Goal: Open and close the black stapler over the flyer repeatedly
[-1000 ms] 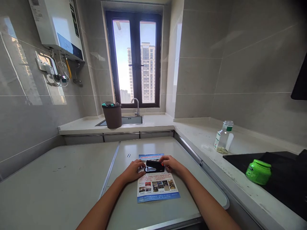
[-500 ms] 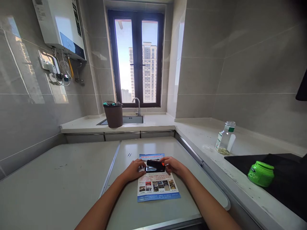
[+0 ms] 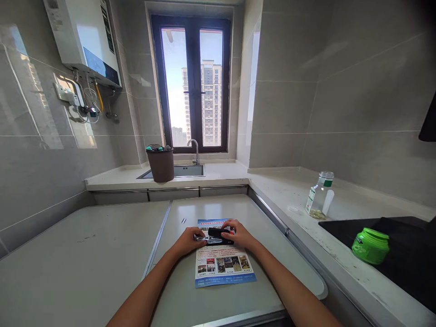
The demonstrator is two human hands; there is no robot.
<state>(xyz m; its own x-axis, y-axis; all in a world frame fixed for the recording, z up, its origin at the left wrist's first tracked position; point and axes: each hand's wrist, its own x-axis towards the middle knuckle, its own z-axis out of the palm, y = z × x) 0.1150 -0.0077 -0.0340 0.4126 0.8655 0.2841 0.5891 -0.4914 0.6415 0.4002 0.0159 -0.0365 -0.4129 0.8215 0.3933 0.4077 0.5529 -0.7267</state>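
A black stapler point(image 3: 218, 232) with a shiny metal part showing lies over the upper half of a printed leaflet point(image 3: 225, 278). My left hand point(image 3: 190, 239) pinches its left end, thumb at the lower edge. My right hand point(image 3: 237, 233) grips the black top from the right, fingers over it and thumb along the near side. The fingers hide part of the stapler. Two small dark strips point(image 3: 184, 221), perhaps staples, lie on the light tabletop point(image 3: 102, 254) beyond my left hand.
A glass jar point(image 3: 320, 197) stands on the right counter, with a green tub point(image 3: 371, 246) nearer me at the black hob point(image 3: 405, 268). Behind the table, a brown bin point(image 3: 161, 165) stands by the sink point(image 3: 190, 170) and its tap point(image 3: 195, 152).
My right hand has shifted left from the stapler's right end onto its black top. The stapler's top looks lower over the leaflet. My left hand stays at the left end.
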